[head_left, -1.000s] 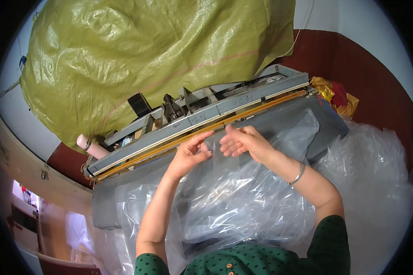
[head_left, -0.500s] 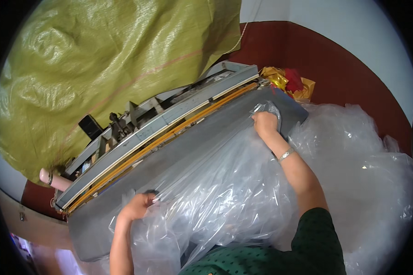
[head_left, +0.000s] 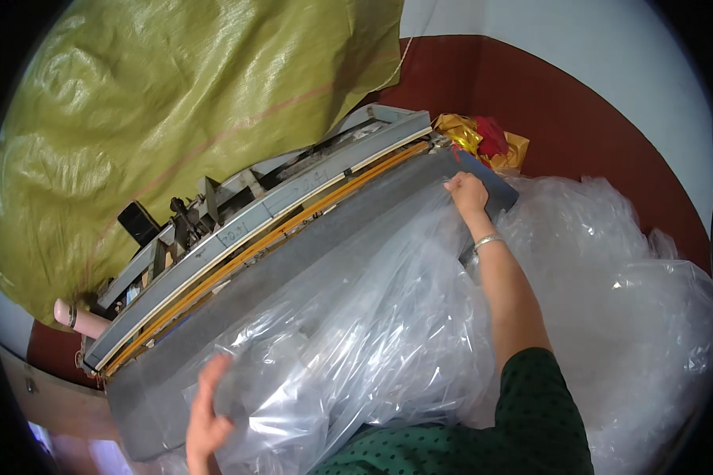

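Note:
A clear plastic sheet [head_left: 372, 356] lies in crinkled folds over a long dark grey board [head_left: 261, 293] in front of me. At the far right end of the board, my right hand [head_left: 467, 194] is closed in a pinch on the edge of the sheet, which stretches in creases from its fingers. Toward the lower left, my left hand [head_left: 208, 412] is open, thumb and fingers apart and slightly blurred, beside the near left part of the sheet; it grips nothing.
Behind the board runs a grey metal machine frame [head_left: 253, 226] with orange strips along it. A black phone-like object [head_left: 139, 223] and a pink bottle [head_left: 81, 318] sit at its left. A yellow woven tarp [head_left: 214, 87] hangs behind. More plastic sheeting [head_left: 602, 317] is heaped at right, near gold and red wrapping [head_left: 487, 141].
My left hand has let go of the sheet, opened and drawn back toward me. My right hand still pinches the sheet near the board's far end. The view has shifted slightly.

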`<state>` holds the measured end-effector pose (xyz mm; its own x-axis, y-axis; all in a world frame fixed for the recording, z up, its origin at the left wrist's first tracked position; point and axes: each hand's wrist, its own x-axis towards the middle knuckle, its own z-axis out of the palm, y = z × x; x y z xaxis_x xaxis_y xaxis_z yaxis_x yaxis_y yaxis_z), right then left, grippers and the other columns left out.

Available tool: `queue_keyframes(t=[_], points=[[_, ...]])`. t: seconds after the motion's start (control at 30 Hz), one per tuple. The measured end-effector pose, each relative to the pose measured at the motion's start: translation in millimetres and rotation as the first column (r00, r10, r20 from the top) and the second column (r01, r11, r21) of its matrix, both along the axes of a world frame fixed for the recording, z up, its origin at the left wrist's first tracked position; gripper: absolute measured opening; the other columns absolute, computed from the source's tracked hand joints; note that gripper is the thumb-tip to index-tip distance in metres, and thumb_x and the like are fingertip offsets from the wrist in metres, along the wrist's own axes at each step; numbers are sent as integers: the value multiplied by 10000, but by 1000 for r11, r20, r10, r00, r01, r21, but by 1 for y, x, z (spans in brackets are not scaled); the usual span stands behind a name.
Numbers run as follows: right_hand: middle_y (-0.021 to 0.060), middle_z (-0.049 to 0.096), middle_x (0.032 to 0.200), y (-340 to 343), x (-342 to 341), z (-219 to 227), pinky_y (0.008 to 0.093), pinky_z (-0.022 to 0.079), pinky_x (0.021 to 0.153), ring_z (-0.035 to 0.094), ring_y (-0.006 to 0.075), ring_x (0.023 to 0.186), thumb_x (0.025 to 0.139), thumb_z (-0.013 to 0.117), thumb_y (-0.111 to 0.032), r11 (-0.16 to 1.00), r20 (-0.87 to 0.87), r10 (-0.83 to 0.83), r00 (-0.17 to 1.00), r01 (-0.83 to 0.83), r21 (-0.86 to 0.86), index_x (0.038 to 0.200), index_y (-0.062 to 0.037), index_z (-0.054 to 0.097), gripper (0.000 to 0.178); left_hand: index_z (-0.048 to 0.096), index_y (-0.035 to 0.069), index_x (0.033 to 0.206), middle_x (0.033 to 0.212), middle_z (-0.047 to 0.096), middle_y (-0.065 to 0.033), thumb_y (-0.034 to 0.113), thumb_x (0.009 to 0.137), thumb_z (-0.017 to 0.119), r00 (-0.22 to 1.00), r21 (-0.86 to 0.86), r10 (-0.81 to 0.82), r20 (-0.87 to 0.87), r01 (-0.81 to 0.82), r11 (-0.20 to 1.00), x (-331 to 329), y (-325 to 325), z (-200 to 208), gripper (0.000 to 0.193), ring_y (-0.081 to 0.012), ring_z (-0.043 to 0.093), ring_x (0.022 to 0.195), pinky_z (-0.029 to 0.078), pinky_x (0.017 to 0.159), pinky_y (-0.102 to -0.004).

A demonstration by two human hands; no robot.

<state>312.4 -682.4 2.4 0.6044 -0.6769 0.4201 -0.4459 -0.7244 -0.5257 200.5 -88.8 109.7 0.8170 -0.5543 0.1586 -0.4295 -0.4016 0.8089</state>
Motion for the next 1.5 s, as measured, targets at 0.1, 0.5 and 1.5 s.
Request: queue_keyframes(t=[0.1, 0.5, 1.5], points=[[137, 644, 931, 1, 21, 5, 408, 493, 763, 614, 315, 884, 756, 634, -352, 997, -219, -76, 973, 81, 14, 849, -108, 676, 265, 495, 75, 1184, 1072, 552, -105, 164, 666, 681, 982, 422, -165, 97, 109, 900, -53, -5, -4, 558, -267, 508, 1035, 295, 978, -444], [179, 626, 921, -8, 22, -20, 475, 447, 730, 592, 363, 883, 899, 391, -247, 966, -260, -152, 954, 88, -243, 1064, -94, 508, 254, 532, 28, 779, 935, 545, -120, -91, 594, 484, 323, 308, 162, 932, -945, 110, -136, 321, 56, 226, -306, 507, 951, 362, 876, -413], [165, 593, 1023, -18, 28, -30, 476, 420, 734, 546, 393, 941, 917, 377, -289, 983, -236, -126, 964, 88, -164, 1061, -102, 516, 273, 447, 24, 1252, 1346, 390, -144, 267, 859, 539, 767, 478, 434, 472, -637, 605, -38, 177, -94, 471, -304, 312, 1281, 292, 1014, -408]])
